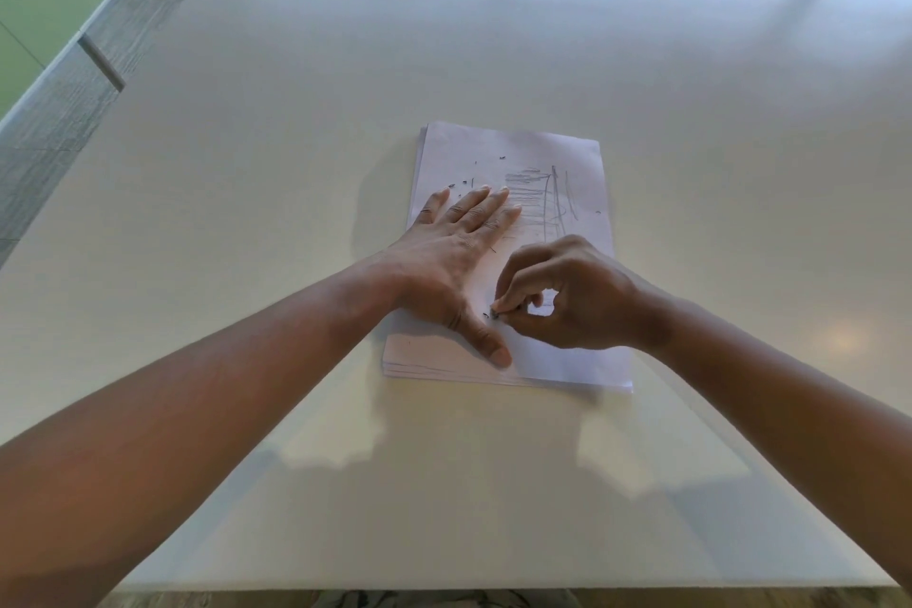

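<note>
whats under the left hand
The left hand rests flat on a paper stack marked with pencil scribbles. Whatever is drawn beneath the palm is covered; lower sheets show only their edges.

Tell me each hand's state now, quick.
Left hand: open, flat on the paper.
Right hand: pinches a small dark bit; what it is cannot be told.

Only one camera watched, worn on my head, facing forward and steeply down over the desk (306,104). Its wide lens caught the desk's near edge at the bottom and a strip of floor (64,123) at the left. It sat close: my forearms (197,410) filled the lower corners, and my left hand (459,257) and right hand (567,296) lay on the paper stack (543,153) near the middle
</note>
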A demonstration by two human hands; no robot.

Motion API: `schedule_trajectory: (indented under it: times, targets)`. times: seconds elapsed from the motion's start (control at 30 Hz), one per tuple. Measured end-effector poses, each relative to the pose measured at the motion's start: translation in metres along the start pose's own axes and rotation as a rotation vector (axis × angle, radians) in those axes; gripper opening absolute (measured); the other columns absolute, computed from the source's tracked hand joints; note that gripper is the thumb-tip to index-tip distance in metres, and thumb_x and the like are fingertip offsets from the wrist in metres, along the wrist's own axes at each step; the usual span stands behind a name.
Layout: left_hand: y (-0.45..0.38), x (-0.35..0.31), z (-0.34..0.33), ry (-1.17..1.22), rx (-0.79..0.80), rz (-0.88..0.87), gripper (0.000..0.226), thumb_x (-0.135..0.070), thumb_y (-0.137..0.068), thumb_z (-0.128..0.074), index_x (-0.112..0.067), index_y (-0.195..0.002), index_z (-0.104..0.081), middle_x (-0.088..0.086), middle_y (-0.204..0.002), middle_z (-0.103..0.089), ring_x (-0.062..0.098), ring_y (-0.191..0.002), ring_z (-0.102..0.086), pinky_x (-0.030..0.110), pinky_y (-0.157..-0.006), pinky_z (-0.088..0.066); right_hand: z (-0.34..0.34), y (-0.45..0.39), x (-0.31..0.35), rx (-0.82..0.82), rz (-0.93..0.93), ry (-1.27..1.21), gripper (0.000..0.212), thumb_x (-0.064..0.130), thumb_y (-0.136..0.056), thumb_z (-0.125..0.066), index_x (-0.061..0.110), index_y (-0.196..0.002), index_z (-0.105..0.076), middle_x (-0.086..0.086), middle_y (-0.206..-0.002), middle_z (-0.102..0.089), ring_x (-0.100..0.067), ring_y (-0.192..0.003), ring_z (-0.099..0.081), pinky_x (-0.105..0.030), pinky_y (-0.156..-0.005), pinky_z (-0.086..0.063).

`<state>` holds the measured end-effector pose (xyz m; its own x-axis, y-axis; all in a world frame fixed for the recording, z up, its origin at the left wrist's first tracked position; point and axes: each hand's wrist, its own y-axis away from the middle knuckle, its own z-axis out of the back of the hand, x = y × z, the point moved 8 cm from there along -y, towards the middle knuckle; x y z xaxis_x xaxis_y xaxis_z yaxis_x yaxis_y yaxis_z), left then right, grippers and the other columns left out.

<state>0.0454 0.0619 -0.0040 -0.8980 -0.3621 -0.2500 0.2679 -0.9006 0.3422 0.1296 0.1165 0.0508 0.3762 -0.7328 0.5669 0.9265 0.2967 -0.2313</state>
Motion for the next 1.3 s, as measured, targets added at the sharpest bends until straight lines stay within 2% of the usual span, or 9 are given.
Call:
schedule_trajectory:
  times: [0.13, 0.27, 0.5, 0.7, 0.87, 1.07, 1.23, 1.3]
  targets:
    - [-0.001, -0.001, 0.001, -0.012, 0.001, 0.0, 0.166, -0.099, -0.041, -0.064, -0.023, -0.161, 0.023, -0.004, -0.167, 0.032, 0.01, -0.148, 0.038, 0.047, -0.121, 0.024, 0.011, -0.007, -0.008, -0.03, 0.012, 0.046, 0.003, 0.004, -0.079, -0.078, 0.007, -0.08, -0.078, -0.002, -0.077, -0.071, -0.006, -0.062, -0.057, -0.011, -0.066, -0.045]
    - [-0.002, 0.001, 0.001, -0.008, -0.009, 0.0, 0.168, -0.1, -0.04, -0.063, -0.022, -0.16, 0.024, -0.004, -0.167, 0.031, 0.01, -0.149, 0.038, 0.047, -0.122, 0.023, 0.021, -0.012, -0.019, -0.105, -0.015, 0.086, 0.003, 0.006, -0.082, -0.077, 0.006, -0.079, -0.077, -0.002, -0.079, -0.072, -0.008, -0.064, -0.059, -0.014, -0.066, -0.047]
    - [0.0, 0.0, 0.0, -0.016, 0.002, 0.012, 0.165, -0.098, -0.042, -0.063, -0.023, -0.161, 0.022, -0.004, -0.167, 0.032, 0.009, -0.148, 0.038, 0.046, -0.122, 0.024, 0.009, 0.005, -0.007, 0.095, 0.026, -0.001, 0.003, 0.007, -0.08, -0.079, 0.009, -0.079, -0.077, 0.0, -0.08, -0.071, -0.006, -0.06, -0.056, -0.012, -0.065, -0.044]
    - [-0.001, 0.001, 0.0, 0.006, 0.008, 0.009, 0.168, -0.103, -0.034, -0.055, -0.024, -0.161, 0.023, -0.005, -0.167, 0.031, 0.009, -0.148, 0.038, 0.046, -0.122, 0.024, 0.022, 0.001, -0.018, -0.006, -0.017, 0.032, 0.009, 0.001, -0.074, -0.082, 0.007, -0.077, -0.077, -0.001, -0.077, -0.07, 0.002, -0.061, -0.053, -0.009, -0.066, -0.043]
    - [-0.001, 0.002, -0.002, -0.009, 0.003, 0.012, 0.167, -0.102, -0.037, -0.059, -0.024, -0.161, 0.023, -0.004, -0.167, 0.031, 0.01, -0.149, 0.037, 0.046, -0.122, 0.024, 0.007, 0.006, -0.004, 0.112, 0.02, -0.013, 0.009, -0.001, -0.073, -0.078, 0.008, -0.076, -0.077, -0.001, -0.076, -0.069, -0.003, -0.059, -0.053, -0.013, -0.064, -0.044]
    - [0.001, -0.001, 0.002, -0.008, 0.01, 0.017, 0.165, -0.097, -0.042, -0.066, -0.024, -0.161, 0.022, -0.004, -0.167, 0.031, 0.01, -0.149, 0.037, 0.047, -0.122, 0.024, 0.025, 0.001, -0.022, -0.028, -0.04, 0.04, 0.012, -0.002, -0.071, -0.081, 0.008, -0.075, -0.077, -0.001, -0.076, -0.07, 0.005, -0.061, -0.054, -0.01, -0.064, -0.043]
    - [0.002, -0.001, 0.002, -0.026, 0.005, 0.024, 0.164, -0.095, -0.044, -0.068, -0.022, -0.161, 0.023, -0.003, -0.167, 0.032, 0.01, -0.149, 0.037, 0.045, -0.122, 0.025, 0.006, 0.006, -0.002, 0.064, 0.01, -0.007, 0.01, -0.001, -0.073, -0.08, 0.008, -0.074, -0.076, -0.001, -0.074, -0.069, -0.002, -0.058, -0.051, -0.011, -0.063, -0.043]
    - [0.002, -0.001, 0.002, -0.023, 0.008, 0.022, 0.164, -0.096, -0.045, -0.068, -0.023, -0.16, 0.024, -0.004, -0.167, 0.032, 0.009, -0.148, 0.038, 0.046, -0.121, 0.025, 0.01, 0.005, -0.007, 0.039, 0.003, 0.002, 0.008, 0.0, -0.073, -0.079, 0.008, -0.075, -0.076, -0.001, -0.075, -0.069, 0.001, -0.059, -0.052, -0.011, -0.063, -0.043]
